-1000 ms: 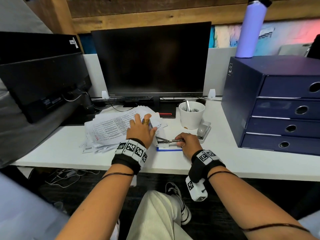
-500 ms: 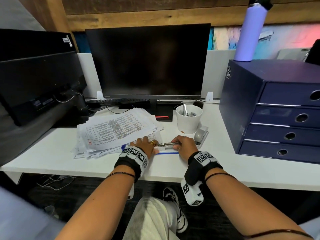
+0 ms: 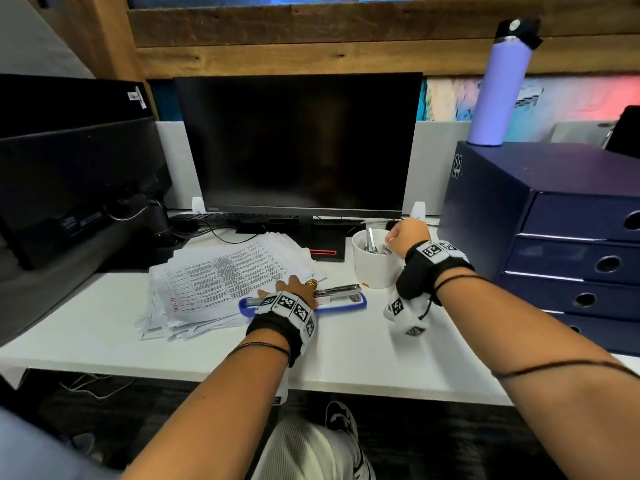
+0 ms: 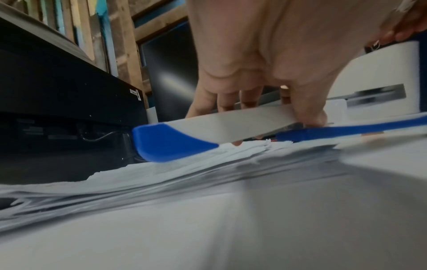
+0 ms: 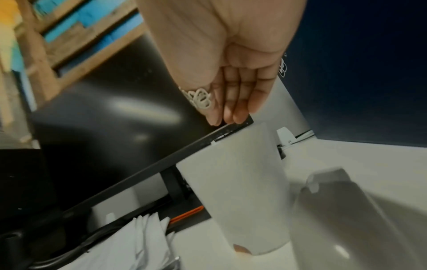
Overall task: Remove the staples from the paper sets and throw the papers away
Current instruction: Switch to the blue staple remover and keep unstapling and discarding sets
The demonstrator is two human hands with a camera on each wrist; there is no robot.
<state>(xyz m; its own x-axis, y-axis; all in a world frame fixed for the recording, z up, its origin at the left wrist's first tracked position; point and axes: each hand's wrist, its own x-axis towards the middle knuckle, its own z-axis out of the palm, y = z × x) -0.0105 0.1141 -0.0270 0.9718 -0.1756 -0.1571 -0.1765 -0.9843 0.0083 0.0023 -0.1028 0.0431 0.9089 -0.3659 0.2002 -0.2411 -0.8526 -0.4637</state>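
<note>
A pile of printed paper sets [image 3: 221, 278] lies on the white desk [image 3: 346, 368] in front of the monitor. Against the pile's right edge sits a blue-and-white stapler [image 3: 341, 295] with its metal arm showing. My left hand [image 3: 294, 289] is on the stapler. In the left wrist view the fingers [image 4: 221, 104] and thumb grip the white upper part of the stapler [image 4: 208, 127] just above the paper edges [image 4: 208, 164]. My right hand [image 3: 398, 237] hovers over a white cup [image 3: 372, 268] holding metal items. Its fingers [image 5: 240, 109] are straight and together, above the cup [image 5: 238, 182], with nothing seen in them.
A dark monitor [image 3: 298, 143] stands behind the papers, and a black device [image 3: 69, 168] is at the left. A navy drawer unit [image 3: 554, 220] with a purple bottle [image 3: 498, 88] on top fills the right. A grey object [image 5: 346, 201] lies beside the cup.
My right hand let go of the stapler's metal arm and rose back-right to above the cup. My left hand came off the paper pile onto the stapler.
</note>
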